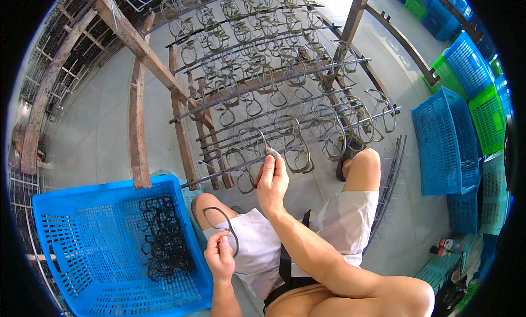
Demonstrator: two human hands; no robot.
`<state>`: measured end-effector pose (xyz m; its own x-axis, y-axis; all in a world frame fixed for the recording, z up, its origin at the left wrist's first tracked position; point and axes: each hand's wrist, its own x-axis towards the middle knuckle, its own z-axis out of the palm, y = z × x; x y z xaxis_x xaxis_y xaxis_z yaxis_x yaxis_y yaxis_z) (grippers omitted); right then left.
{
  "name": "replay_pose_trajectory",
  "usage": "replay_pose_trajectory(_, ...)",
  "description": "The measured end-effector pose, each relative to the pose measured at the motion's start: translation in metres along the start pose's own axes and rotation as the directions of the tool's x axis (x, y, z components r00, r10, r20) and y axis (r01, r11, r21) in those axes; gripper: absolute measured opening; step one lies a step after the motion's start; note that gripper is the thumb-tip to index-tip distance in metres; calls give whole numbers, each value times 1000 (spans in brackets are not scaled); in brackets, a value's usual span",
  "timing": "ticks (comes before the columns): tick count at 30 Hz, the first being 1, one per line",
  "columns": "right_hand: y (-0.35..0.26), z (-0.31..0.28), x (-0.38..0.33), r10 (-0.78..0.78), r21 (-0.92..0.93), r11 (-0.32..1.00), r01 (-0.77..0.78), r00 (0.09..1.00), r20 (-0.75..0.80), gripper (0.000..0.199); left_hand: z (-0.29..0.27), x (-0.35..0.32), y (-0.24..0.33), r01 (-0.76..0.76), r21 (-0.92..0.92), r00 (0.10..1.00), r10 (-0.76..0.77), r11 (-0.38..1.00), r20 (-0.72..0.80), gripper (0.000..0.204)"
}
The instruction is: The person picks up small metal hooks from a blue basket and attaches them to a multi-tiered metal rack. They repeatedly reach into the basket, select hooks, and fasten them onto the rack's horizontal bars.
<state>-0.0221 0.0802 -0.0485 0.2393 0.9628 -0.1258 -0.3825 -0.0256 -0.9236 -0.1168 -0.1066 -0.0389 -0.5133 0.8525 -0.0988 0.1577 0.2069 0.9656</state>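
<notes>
My left hand (220,258) pinches a dark eyeglass frame (229,225) by its edge, holding it over my left thigh near the blue basket. My right hand (272,181) reaches forward to the lowest front rod of a rack. Its thumb and fingers are closed at the lower edge of another eyeglass frame (253,128), which stands at that rod. A small pale piece (275,152) shows at those fingertips; I cannot make out what it is. Several grey-green eyeglass frames (296,143) hang in rows along the rods.
A blue plastic basket (109,190) at my left holds a pile of black eyeglass frames (164,237). Wooden posts (138,125) carry the rack. Blue crates (438,147) and green crates (486,120) stack at the right. Thin metal rods (388,191) lie beside my right leg.
</notes>
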Motion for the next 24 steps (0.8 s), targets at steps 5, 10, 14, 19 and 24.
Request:
replay_pose_trajectory(5,2,-3,3,31,36,999,-32,999,39,26,3,4,1,-23,-102,988,7,995,-154,11)
replay_pose_trajectory(10,0,-2,2,53,43,997,-56,996,74,28,4,12,6,-33,-105,997,26,994,-75,17)
replay_pose_trajectory(14,6,3,-6,-7,-101,995,20,992,127,30,-4,12,-14,-16,-139,996,3,990,-92,19)
replay_pose_trajectory(19,16,6,-10,-186,-394,879,267,955,232,34,0,14,-9,-32,-279,981,-24,960,-193,22)
replay_pose_trajectory(24,11,-2,-3,-205,-449,846,287,953,222,32,-4,15,-10,-78,-360,984,14,930,-176,19)
